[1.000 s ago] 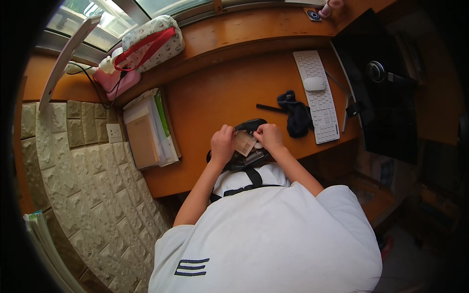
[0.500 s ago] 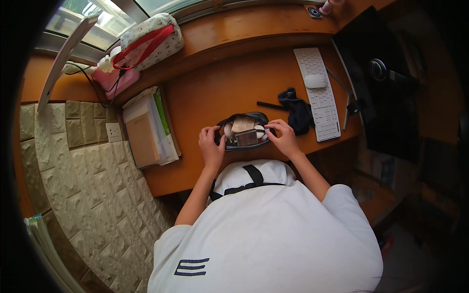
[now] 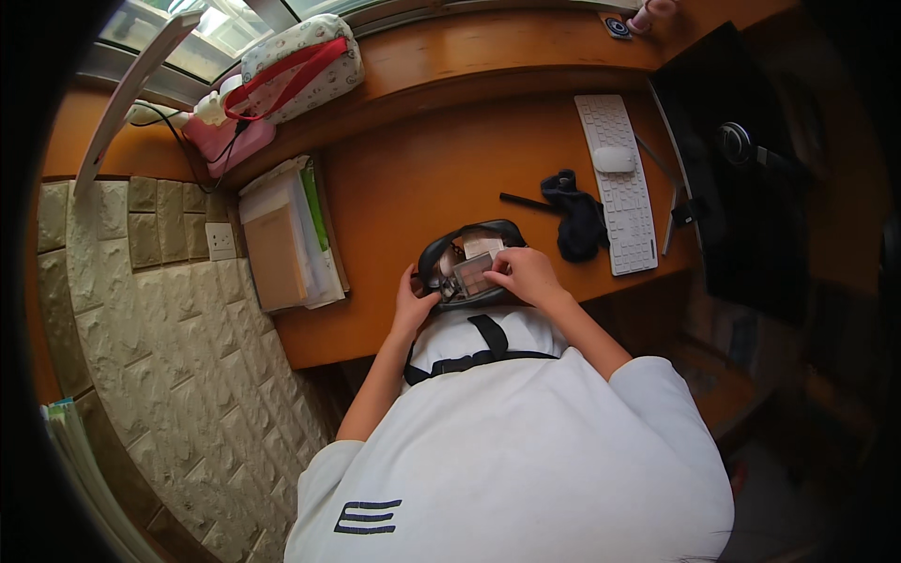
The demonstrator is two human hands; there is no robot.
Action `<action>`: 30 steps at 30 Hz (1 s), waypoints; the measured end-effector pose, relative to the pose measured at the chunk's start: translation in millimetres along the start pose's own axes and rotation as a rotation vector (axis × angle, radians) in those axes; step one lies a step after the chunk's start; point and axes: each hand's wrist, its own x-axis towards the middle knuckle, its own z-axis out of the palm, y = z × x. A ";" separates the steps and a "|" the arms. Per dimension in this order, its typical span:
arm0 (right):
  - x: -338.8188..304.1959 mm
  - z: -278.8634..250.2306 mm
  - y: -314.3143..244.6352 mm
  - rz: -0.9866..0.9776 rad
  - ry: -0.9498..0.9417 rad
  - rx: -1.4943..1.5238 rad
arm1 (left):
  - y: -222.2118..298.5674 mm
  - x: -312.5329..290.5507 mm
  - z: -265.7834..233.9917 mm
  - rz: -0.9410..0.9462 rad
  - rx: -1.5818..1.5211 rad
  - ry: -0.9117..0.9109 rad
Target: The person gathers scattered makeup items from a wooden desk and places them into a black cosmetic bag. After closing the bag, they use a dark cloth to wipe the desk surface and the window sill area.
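Note:
A black pouch (image 3: 434,253) stands unzipped at the desk's front edge, with several small items inside. My left hand (image 3: 410,305) grips the near left side of the pouch, thumb toward its opening. Over the pouch's right side reaches my right hand (image 3: 528,276), thumb and fingers pinched at the right edge of a flat makeup palette (image 3: 473,275) with a clear lid and pinkish pans. Behind the palette a pale box (image 3: 483,246) lies in the pouch. The right fingertips are partly hidden behind the hand.
Right of the pouch lie a dark cloth item (image 3: 579,225), a white keyboard (image 3: 627,211) with a white mouse (image 3: 615,159) on it, and a black monitor (image 3: 727,188). Papers and folders (image 3: 282,244) are stacked at left. A patterned bag (image 3: 310,70) sits on the back ledge.
My right hand has moved left from the pouch's right rim to the palette, which is now tilted up. My left hand has shifted slightly down and right along the pouch's side.

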 end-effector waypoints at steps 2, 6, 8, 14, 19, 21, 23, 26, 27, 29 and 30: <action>1.2 8.9 1.8 0.070 -0.026 -0.059 | -9.0 -1.9 -0.4 0.021 0.029 -0.031; -2.7 8.5 -4.3 0.012 0.067 -0.050 | -21.2 -4.2 -1.0 0.068 -0.061 -0.102; -8.1 5.3 -1.6 -0.117 0.106 -0.076 | -33.6 -5.2 -2.0 0.147 -0.098 -0.126; -0.6 -21.5 18.0 0.019 0.425 0.233 | -38.7 3.2 -3.0 0.377 -0.019 -0.110; 37.3 -4.7 119.4 0.011 0.465 -0.359 | -30.5 9.4 -1.5 0.397 0.053 -0.073; 45.0 3.3 127.4 0.039 0.356 -0.417 | -28.7 8.2 -2.4 0.384 0.039 -0.067; 49.0 9.2 126.7 0.094 0.334 -0.287 | -23.7 8.3 -2.6 0.370 -0.007 -0.091; 38.2 12.9 92.0 0.115 0.453 0.126 | -30.3 9.4 -7.0 0.336 -0.046 -0.067; 28.3 8.6 79.9 0.090 0.481 0.233 | -29.8 7.6 -6.3 0.335 -0.040 -0.058; 6.2 -0.1 56.4 0.046 0.544 0.449 | -24.7 3.2 -4.1 0.335 -0.025 -0.048; -5.0 -2.6 44.6 0.057 0.552 0.562 | -25.8 2.9 -4.2 0.341 -0.033 -0.035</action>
